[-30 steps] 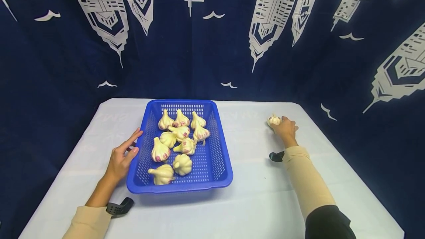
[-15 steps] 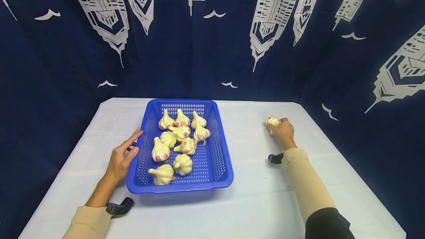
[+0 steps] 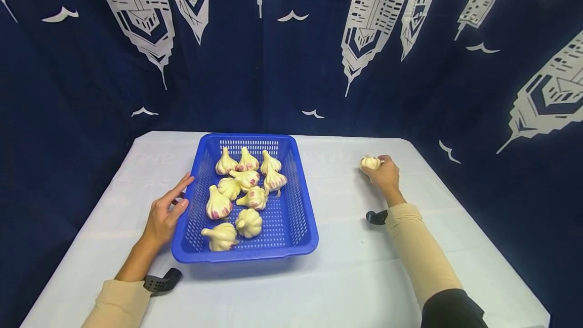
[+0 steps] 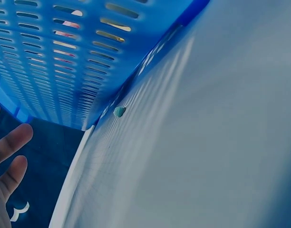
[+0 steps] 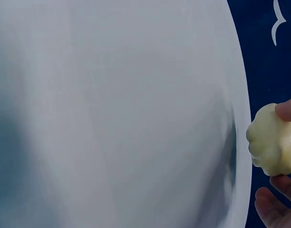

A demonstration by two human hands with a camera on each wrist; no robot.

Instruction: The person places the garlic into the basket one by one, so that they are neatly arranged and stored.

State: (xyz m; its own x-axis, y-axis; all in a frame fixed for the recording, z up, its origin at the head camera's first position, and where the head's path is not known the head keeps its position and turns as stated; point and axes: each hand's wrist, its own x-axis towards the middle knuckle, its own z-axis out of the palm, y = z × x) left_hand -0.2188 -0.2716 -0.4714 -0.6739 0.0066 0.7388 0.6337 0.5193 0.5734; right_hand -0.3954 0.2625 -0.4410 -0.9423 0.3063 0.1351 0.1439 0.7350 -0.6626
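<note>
At the right of the head view, my right hand (image 3: 386, 176) pinches a pale garlic bulb (image 3: 369, 163) between thumb and fingers, over the white table. The right wrist view shows this bulb (image 5: 269, 142) with a thumb above and fingertips below. My left hand (image 3: 163, 219) rests with extended fingers and thumb against the left rim of a blue plastic basket (image 3: 246, 256). Several garlic bulbs (image 3: 219, 204), some with purple streaks, lie inside it, mostly towards its left and back. In the left wrist view, fingers (image 4: 14, 142) show beside the perforated basket wall (image 4: 150, 21).
A white cloth covers the table (image 3: 337, 277). Behind it hangs a dark blue curtain (image 3: 282, 75) with white building prints. A small green speck (image 4: 119, 112) lies on the cloth near the basket. Each wrist carries a dark strap-like device (image 3: 163, 281).
My right hand has shifted slightly left with the garlic bulb and turned it, so its stem now points toward the palm. The left hand and basket have stayed in place.
</note>
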